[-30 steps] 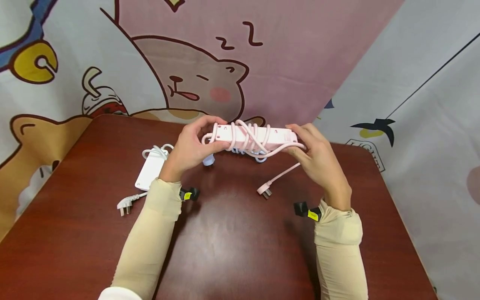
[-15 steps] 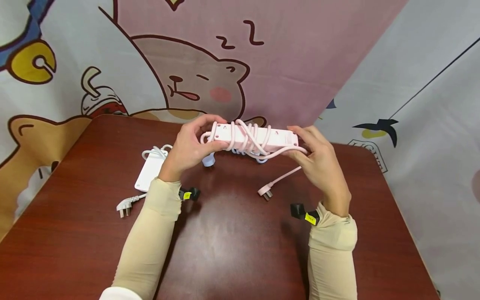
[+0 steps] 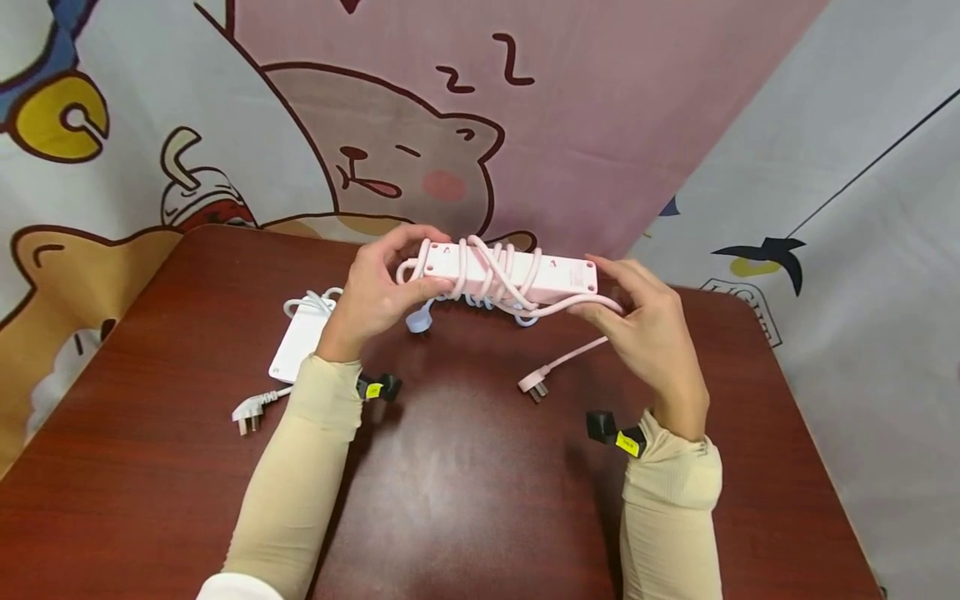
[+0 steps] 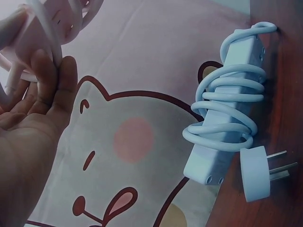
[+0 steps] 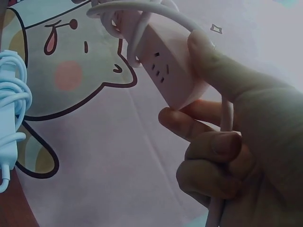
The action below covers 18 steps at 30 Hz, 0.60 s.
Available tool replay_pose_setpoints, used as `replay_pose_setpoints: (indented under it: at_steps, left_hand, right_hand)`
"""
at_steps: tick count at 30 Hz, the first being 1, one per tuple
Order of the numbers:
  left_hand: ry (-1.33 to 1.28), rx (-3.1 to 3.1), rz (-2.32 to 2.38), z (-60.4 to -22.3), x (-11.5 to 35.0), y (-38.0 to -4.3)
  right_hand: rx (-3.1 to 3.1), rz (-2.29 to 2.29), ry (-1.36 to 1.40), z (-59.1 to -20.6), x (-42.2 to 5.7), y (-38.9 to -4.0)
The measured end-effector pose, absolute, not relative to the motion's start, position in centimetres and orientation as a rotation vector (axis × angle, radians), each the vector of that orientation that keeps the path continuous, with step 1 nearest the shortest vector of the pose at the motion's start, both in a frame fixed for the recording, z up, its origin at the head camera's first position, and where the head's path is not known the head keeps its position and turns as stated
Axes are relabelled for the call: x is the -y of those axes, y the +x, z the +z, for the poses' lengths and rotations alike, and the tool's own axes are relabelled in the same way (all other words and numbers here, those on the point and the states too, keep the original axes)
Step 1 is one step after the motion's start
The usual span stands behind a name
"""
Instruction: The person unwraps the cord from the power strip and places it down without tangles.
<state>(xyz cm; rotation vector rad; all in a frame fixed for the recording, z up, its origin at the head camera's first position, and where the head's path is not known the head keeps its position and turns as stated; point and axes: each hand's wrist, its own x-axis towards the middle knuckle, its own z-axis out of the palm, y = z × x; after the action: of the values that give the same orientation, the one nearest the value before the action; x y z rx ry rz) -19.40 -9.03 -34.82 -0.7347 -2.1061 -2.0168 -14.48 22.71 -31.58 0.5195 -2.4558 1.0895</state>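
Both hands hold up a pink power strip (image 3: 566,276), its own cord wound several times round the middle. My left hand (image 3: 371,293) grips the left end between thumb and fingers. At the other end my right hand (image 3: 654,329) pinches the strip, with a loop of the cord running under its thumb. In the right wrist view, socket slots show on the strip's face, and the cord (image 5: 227,115) passes through the curled lower fingers. The pink plug (image 3: 533,382) hangs on a short length of cord below the right hand.
Behind the pink strip, a light-blue power strip (image 4: 201,163) with wound cord rests on the dark red table (image 3: 450,500), its plug (image 3: 419,320) beside it. A white power strip (image 3: 302,337) and plug (image 3: 249,410) lie left. A cartoon-printed cloth (image 3: 585,125) stands behind the table.
The pink strip has shifted slightly left with my left hand. My right hand has moved a little right, and the cord loop at that end reaches further out.
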Motion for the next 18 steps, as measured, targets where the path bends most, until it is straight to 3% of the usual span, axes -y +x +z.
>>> replay_pose_setpoints:
  at_steps: [18]
  left_hand:
    - [-0.685, 2.060, -1.982, -34.98, 9.40, -19.55]
  right_hand:
    - [2.350, 1.296, 0.518, -31.21, -22.54, -13.44]
